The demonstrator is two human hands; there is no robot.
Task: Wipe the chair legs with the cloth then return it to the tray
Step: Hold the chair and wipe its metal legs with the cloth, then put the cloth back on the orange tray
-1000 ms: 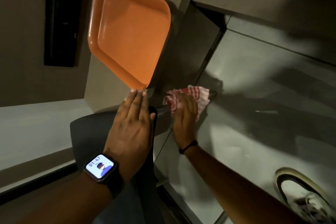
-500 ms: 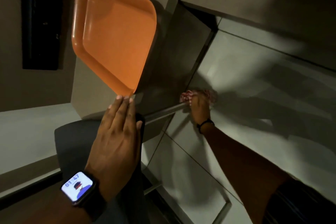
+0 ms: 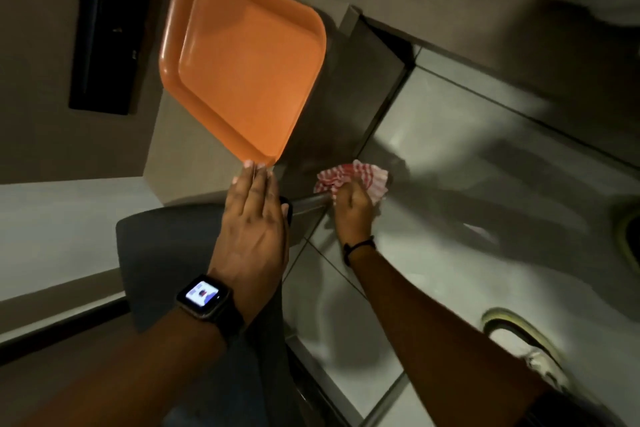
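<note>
The view is tilted sideways. A red-and-white checked cloth (image 3: 353, 178) is bunched around a thin metal chair leg (image 3: 308, 203), and my right hand (image 3: 353, 211) is shut on it low near the tiled floor. My left hand (image 3: 252, 229), wearing a smartwatch, lies flat with straight fingers on the dark grey chair seat (image 3: 162, 253). Its fingertips almost reach the corner of the orange tray (image 3: 242, 73), which sits empty on a brown table surface. The leg's lower end is hidden by the cloth.
The brown table (image 3: 173, 163) holding the tray stands just beyond the chair. A dark panel (image 3: 107, 45) is on the wall at upper left. A white shoe (image 3: 533, 354) rests on the pale tiled floor (image 3: 467, 218) at lower right.
My right hand slid the cloth back up the chair leg after reaching its far end half a second ago. My left hand stayed flat on the seat. The camera shifted.
</note>
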